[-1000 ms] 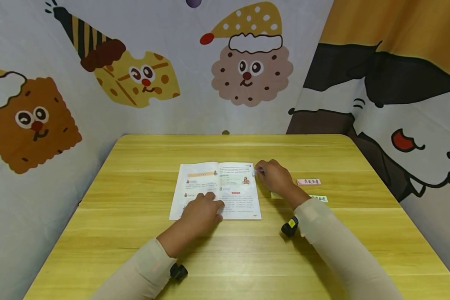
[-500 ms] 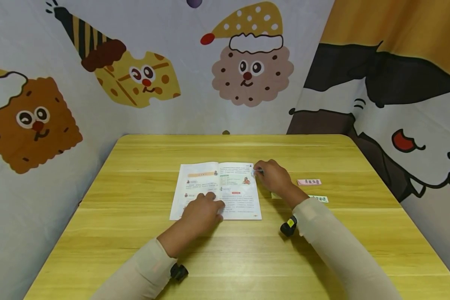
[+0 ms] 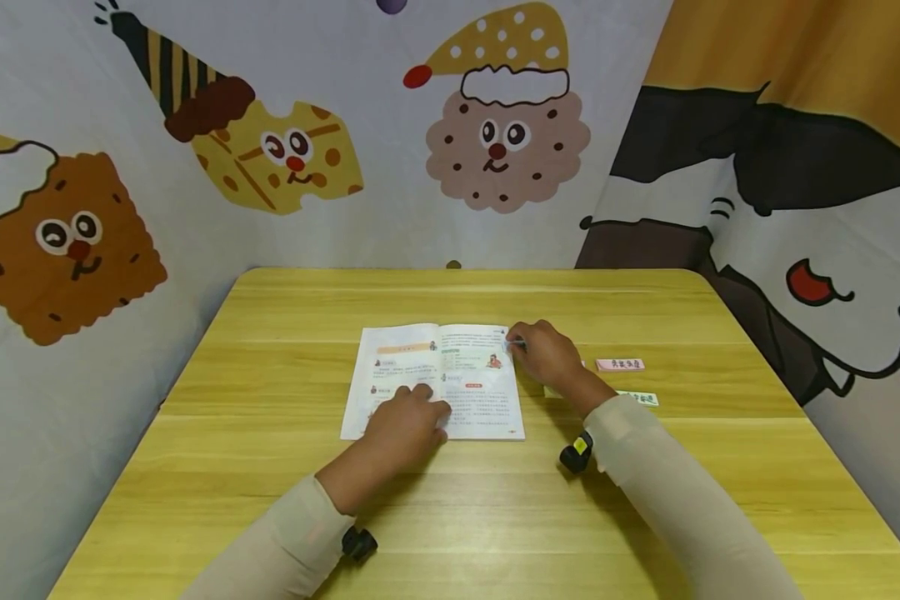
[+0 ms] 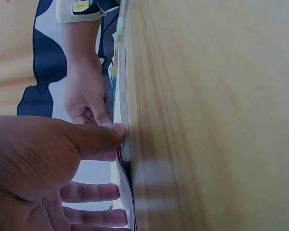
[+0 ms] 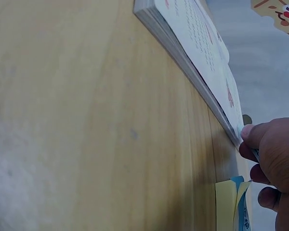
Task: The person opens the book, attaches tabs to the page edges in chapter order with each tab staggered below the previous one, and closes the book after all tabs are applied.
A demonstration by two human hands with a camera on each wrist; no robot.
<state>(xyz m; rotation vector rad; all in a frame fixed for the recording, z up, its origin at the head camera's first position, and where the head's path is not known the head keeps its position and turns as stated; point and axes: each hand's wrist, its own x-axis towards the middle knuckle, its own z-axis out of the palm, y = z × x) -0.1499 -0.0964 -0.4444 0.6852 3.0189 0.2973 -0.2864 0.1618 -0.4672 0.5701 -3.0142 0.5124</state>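
An open book (image 3: 480, 408) with printed pages and small coloured pictures lies on the table. My left hand (image 3: 405, 421) rests on its lower middle, fingers extended over the left page; in the left wrist view the thumb (image 4: 101, 139) lies by the book's near edge. At the upper right edge of the book, my right hand (image 3: 546, 354) pinches a small, pale bluish paper strip (image 3: 516, 342) between thumb and fingertips, against the page edge. Most of that strip is hidden by the fingers; a dark marked bit (image 5: 255, 153) shows in the right wrist view.
Right of the book lie a pink paper strip (image 3: 620, 364) and a green strip (image 3: 641, 398), both with handwriting. Yellow paper slips (image 5: 225, 204) and a blue slip (image 5: 243, 214) stand up near my right hand. A cartoon-printed cloth (image 3: 390, 233) hangs behind the table (image 3: 450, 517).
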